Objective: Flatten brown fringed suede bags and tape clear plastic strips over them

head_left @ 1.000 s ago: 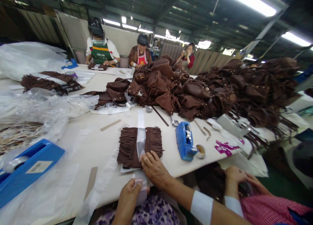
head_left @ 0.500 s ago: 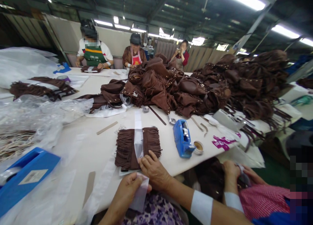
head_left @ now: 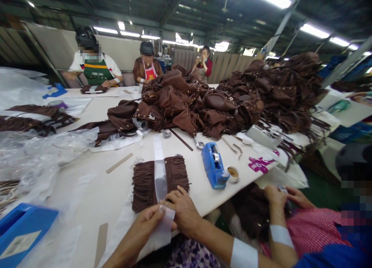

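A folded brown fringed bag piece (head_left: 144,184) lies on the table in front of me, with a whitish translucent plastic strip (head_left: 160,180) running lengthwise over its middle. Between the thumb and fingers of my left hand (head_left: 149,221), just off the near edge of the bag piece, is the strip's loose end, which hangs down below. My right hand (head_left: 184,211) rests over the near right corner of the bag piece. Its bent fingers close on the strip beside my left fingertips; the thumb is mostly hidden.
A blue tape dispenser (head_left: 214,165) and a tape roll (head_left: 233,174) stand to the right. A larger blue dispenser (head_left: 26,233) is at left front. Brown fringed bags (head_left: 186,101) are heaped behind. Crumpled plastic (head_left: 46,151) covers the left. A co-worker's hands (head_left: 277,198) work close at right.
The view has shifted slightly to the right. The near edge of the bag piece has come a little closer to me, and my hands have drawn nearer together at the strip.
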`<move>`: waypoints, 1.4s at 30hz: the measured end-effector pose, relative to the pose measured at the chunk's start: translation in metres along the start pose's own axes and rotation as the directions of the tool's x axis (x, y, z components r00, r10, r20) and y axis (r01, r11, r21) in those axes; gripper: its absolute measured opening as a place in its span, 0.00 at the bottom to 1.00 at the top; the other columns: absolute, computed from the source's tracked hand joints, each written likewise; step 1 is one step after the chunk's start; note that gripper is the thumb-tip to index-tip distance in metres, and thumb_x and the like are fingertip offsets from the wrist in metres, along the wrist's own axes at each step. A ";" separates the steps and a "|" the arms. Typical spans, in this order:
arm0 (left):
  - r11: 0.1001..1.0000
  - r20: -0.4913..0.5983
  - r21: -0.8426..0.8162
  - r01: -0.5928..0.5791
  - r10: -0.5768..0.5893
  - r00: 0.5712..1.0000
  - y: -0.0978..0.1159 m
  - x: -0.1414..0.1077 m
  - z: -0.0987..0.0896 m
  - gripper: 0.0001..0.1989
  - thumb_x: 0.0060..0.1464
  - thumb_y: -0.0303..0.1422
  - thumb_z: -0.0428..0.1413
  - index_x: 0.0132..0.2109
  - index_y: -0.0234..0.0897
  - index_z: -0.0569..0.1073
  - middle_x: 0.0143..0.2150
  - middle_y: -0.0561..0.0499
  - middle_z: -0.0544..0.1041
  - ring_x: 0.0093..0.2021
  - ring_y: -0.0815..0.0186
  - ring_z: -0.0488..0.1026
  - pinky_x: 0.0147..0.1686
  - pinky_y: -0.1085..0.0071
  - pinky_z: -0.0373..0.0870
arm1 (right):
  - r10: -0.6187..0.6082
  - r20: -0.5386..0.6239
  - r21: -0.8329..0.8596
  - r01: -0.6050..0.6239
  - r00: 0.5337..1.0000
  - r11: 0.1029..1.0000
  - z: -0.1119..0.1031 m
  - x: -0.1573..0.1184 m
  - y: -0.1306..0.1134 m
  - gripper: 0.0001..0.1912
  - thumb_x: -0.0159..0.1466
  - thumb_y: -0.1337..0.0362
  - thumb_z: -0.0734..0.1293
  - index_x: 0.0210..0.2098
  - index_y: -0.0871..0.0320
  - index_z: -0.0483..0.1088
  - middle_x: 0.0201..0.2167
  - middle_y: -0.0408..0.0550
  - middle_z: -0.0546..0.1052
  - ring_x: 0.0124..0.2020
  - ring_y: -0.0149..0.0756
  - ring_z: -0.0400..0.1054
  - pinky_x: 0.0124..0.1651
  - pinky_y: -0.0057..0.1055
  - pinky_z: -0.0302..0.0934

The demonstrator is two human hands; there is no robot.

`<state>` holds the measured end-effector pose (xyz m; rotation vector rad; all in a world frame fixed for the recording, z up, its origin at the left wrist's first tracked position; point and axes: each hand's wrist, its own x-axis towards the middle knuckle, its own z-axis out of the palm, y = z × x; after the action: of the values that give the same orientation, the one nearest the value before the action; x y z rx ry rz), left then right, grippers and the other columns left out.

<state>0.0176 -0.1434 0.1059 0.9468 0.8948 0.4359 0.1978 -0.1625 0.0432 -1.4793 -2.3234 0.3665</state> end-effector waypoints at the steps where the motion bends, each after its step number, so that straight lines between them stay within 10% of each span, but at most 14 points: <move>1: 0.999 0.001 0.049 -0.010 0.010 1.000 0.005 -0.001 -0.009 0.26 0.50 0.55 0.59 0.40 0.36 0.78 0.34 0.47 0.81 0.32 0.64 0.74 0.36 0.69 0.69 | 0.019 -0.006 0.010 -0.019 1.000 1.000 0.002 0.001 0.001 0.20 0.66 0.58 0.64 0.58 0.46 0.67 0.49 0.45 0.74 0.52 0.41 0.63 0.67 0.49 0.41; 8: 0.947 -0.241 0.319 0.037 0.043 0.970 0.014 0.030 -0.061 0.29 0.53 0.56 0.50 0.48 0.35 0.71 0.38 0.43 0.80 0.36 0.59 0.78 0.34 0.65 0.74 | 0.116 -0.013 0.102 -0.114 0.993 0.988 0.002 0.007 0.002 0.17 0.68 0.67 0.63 0.53 0.40 0.72 0.45 0.39 0.76 0.50 0.34 0.65 0.67 0.43 0.40; 13: 0.851 -0.370 0.519 0.079 0.141 0.918 0.004 0.072 -0.056 0.20 0.51 0.51 0.52 0.39 0.39 0.71 0.27 0.54 0.75 0.15 0.69 0.65 0.17 0.72 0.55 | 0.133 -0.011 0.145 -0.130 0.991 0.981 0.003 0.011 0.005 0.15 0.68 0.67 0.64 0.48 0.40 0.74 0.43 0.39 0.77 0.49 0.34 0.65 0.67 0.43 0.39; 18: 0.825 -0.361 0.565 0.010 0.236 0.902 0.005 0.085 -0.045 0.12 0.46 0.41 0.59 0.23 0.39 0.70 0.20 0.56 0.69 0.24 0.70 0.63 0.25 0.73 0.51 | 0.098 -0.032 0.139 -0.093 0.995 0.986 0.004 0.015 0.008 0.13 0.66 0.69 0.65 0.43 0.44 0.75 0.39 0.39 0.78 0.46 0.35 0.66 0.66 0.42 0.40; 26: 0.976 -0.199 0.217 -0.014 0.058 0.978 0.010 0.072 -0.044 0.20 0.54 0.53 0.52 0.31 0.41 0.62 0.15 0.64 0.51 0.17 0.75 0.43 0.19 0.74 0.41 | 0.156 -0.163 0.208 -0.121 0.974 0.971 -0.001 0.028 0.015 0.11 0.64 0.75 0.63 0.36 0.54 0.73 0.33 0.42 0.77 0.40 0.35 0.68 0.55 0.35 0.55; 32: 0.984 -0.062 -0.166 -0.064 0.055 0.997 0.021 0.065 -0.053 0.18 0.55 0.46 0.59 0.34 0.39 0.62 0.23 0.64 0.58 0.19 0.79 0.36 0.17 0.78 0.38 | 0.190 -0.111 0.267 -0.154 0.976 0.951 -0.020 0.043 0.025 0.06 0.65 0.70 0.68 0.37 0.53 0.74 0.36 0.40 0.77 0.39 0.34 0.68 0.43 0.30 0.57; 37: 0.967 -0.160 -0.239 -0.084 0.046 0.986 0.023 0.066 -0.055 0.14 0.53 0.41 0.63 0.34 0.36 0.68 0.21 0.62 0.60 0.19 0.80 0.50 0.17 0.82 0.47 | 0.199 -0.222 0.127 -0.174 0.955 0.977 -0.024 0.050 0.023 0.02 0.64 0.64 0.70 0.37 0.53 0.73 0.41 0.43 0.76 0.43 0.38 0.65 0.46 0.34 0.56; 42: 0.911 -0.330 -0.340 -0.232 0.116 0.937 0.026 0.068 -0.047 0.14 0.45 0.35 0.68 0.37 0.36 0.74 0.35 0.55 0.74 0.31 0.74 0.69 0.27 0.78 0.70 | -0.047 -0.215 -0.103 0.025 0.976 0.994 -0.023 0.054 0.028 0.04 0.68 0.66 0.64 0.40 0.54 0.72 0.64 0.44 0.65 0.53 0.42 0.60 0.51 0.39 0.56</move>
<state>0.0198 -0.0594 0.0832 0.6146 0.9609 0.8953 0.2096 -0.1011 0.0620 -1.4413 -2.2177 0.0750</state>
